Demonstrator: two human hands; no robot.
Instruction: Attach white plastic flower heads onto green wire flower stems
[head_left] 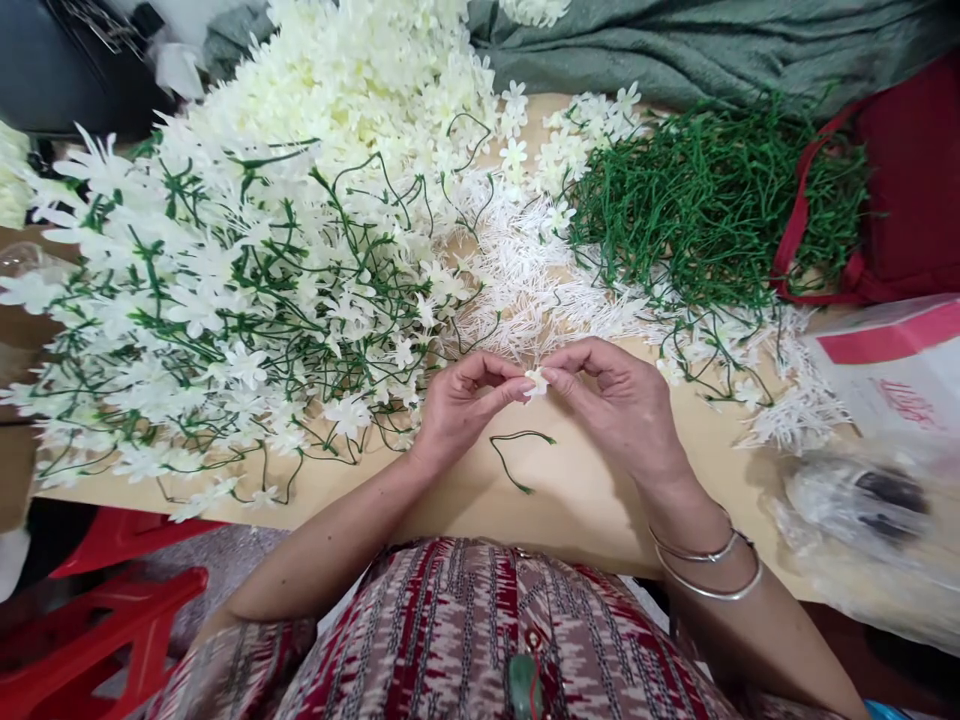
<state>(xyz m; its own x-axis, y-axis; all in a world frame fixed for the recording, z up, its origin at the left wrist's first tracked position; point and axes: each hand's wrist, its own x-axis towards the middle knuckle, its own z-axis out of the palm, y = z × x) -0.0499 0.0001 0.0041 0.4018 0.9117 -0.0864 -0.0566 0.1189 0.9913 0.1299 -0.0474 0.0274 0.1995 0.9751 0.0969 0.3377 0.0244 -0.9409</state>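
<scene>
A small white artificial flower (535,382) is pinched between my two hands above the front part of the table. My left hand (466,405) grips its left side with thumb and forefinger. From the right, my right hand (619,405) closes thumb and forefinger on the same flower. Just below the hands, a loose green stem (517,437) lies bent on the tabletop. Behind my fingers spreads a heap of thin white stamen sticks (525,270). To the left is a large pile of white flowers on green stems (247,290).
Loose cream petals (360,90) are heaped at the back, near grey-green cloth (712,45). Green stems (682,205) are piled at right, beside a red bag (911,180). Plastic bags (862,530) lie near the right edge. Red stools (112,630) stand at lower left.
</scene>
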